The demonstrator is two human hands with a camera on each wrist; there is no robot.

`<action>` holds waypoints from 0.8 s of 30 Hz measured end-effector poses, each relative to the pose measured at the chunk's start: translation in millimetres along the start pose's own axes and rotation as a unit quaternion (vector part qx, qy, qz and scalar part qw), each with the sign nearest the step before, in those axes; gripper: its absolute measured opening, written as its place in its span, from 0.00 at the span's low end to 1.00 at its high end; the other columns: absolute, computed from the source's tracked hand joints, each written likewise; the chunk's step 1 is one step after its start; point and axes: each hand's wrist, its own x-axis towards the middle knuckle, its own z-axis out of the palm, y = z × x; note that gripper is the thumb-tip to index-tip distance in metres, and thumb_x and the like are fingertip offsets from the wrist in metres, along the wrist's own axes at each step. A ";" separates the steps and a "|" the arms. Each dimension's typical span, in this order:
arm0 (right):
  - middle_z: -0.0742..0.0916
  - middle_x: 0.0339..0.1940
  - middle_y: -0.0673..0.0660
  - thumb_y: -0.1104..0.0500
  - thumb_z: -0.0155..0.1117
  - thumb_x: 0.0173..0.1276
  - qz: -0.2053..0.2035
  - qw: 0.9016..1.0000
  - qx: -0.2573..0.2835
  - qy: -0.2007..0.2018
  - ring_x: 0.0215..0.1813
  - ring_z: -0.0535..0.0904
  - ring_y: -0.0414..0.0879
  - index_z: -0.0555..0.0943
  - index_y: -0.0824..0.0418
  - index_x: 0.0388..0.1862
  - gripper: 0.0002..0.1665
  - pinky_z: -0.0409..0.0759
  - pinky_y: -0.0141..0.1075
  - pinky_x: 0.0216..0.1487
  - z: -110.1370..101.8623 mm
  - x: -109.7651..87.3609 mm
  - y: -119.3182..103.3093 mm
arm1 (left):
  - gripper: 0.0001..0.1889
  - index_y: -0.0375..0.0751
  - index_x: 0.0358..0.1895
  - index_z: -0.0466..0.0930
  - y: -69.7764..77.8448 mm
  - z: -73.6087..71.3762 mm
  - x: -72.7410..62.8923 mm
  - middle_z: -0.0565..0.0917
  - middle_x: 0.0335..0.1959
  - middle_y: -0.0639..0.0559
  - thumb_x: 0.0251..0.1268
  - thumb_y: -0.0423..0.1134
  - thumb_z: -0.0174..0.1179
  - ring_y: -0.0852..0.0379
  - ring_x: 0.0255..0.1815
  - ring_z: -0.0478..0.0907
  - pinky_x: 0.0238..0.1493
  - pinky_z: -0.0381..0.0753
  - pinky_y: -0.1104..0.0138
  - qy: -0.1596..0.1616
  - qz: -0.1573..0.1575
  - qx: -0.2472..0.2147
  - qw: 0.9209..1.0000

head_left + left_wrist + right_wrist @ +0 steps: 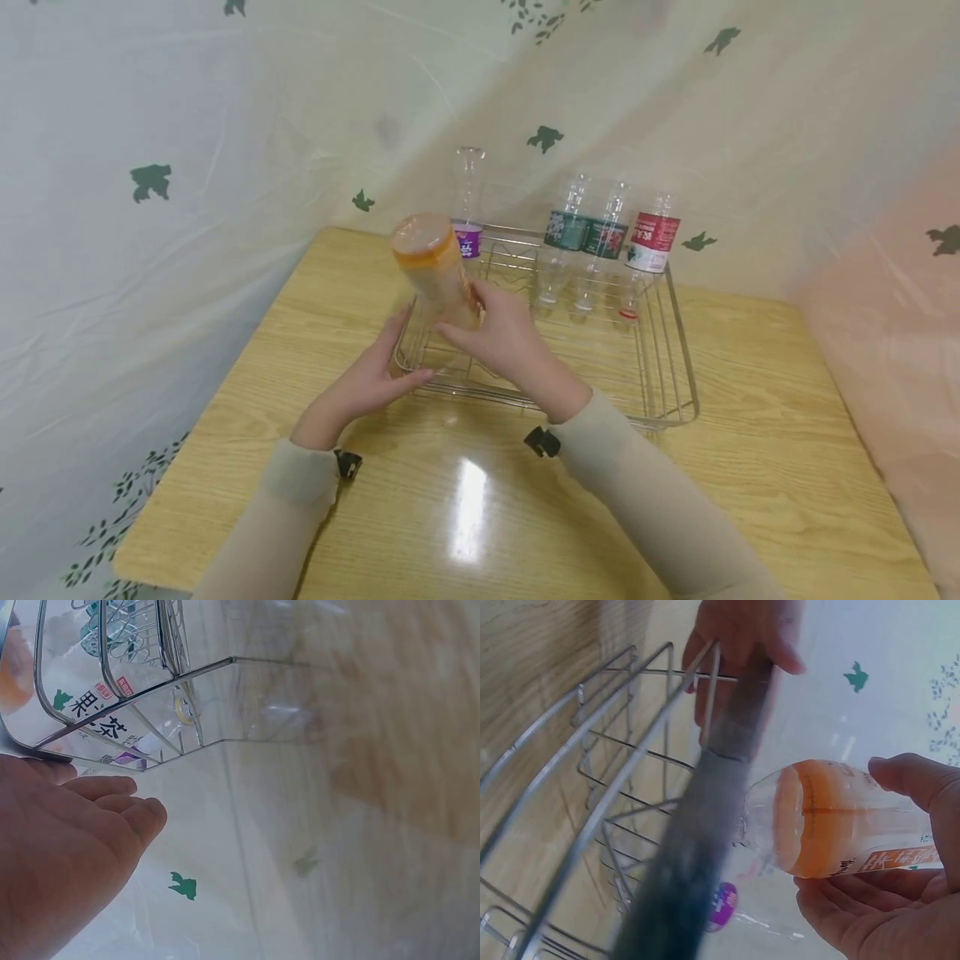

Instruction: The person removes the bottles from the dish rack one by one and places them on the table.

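- Head view: right hand (pixel 504 333) has its fingers wrapped round a clear plastic bottle with an orange label (pixel 437 271), held upside down and tilted over the left part of a wire metal rack (pixel 678 367) that sits on a light wooden table (pixel 780 433).
- Left hand (pixel 367 385) lies flat-fingered and relaxed at the rack's front-left corner, holding nothing; whether it touches the wire is hard to tell.
- Four more bottles stand inverted along the rack's back edge: a clear bottle with a purple label (pixel 468 225) at left, then two clear bottles with dark green labels (pixel 566 237) (pixel 606 242), then a clear bottle with a red label (pixel 651 246).
- Pale plastic sheet with green prints (pixel 225 167) hangs behind and to the left of the table.
- Left wrist view: left hand (pixel 64 847), fingers (pixel 131 814) straight and together, just below the rack's wire rim (pixel 135 686); blurred bottle print shows through the wire.
- Right wrist view: right hand (pixel 900 892) grips the orange-label bottle (pixel 832 821), thumb on top, fingers beneath; bottle just beside the rack wires (pixel 630 750), left hand (pixel 742 645) beyond the rim.
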 end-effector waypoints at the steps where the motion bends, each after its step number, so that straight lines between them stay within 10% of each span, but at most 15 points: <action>1: 0.86 0.53 0.56 0.50 0.79 0.61 -0.009 1.000 0.000 0.008 0.51 0.82 0.47 0.80 0.62 0.61 0.33 0.84 0.43 0.51 -2.6 -0.7 -0.6 | 0.56 0.49 0.84 0.32 0.0 0.0 0.0 0.39 0.83 0.39 0.68 0.58 0.65 0.37 0.80 0.40 0.74 0.47 0.37 0.000 0.000 0.000 1.000; 24: 0.85 0.59 0.55 0.51 0.79 0.61 0.022 0.998 0.003 0.060 0.60 0.80 0.50 0.78 0.58 0.67 0.36 0.81 0.49 0.59 -69.1 -26.4 7.6 | 0.57 0.59 0.83 0.28 3.7 2.6 0.4 0.36 0.83 0.42 0.66 0.62 0.65 0.40 0.81 0.34 0.75 0.42 0.39 0.001 -0.023 0.010 1.000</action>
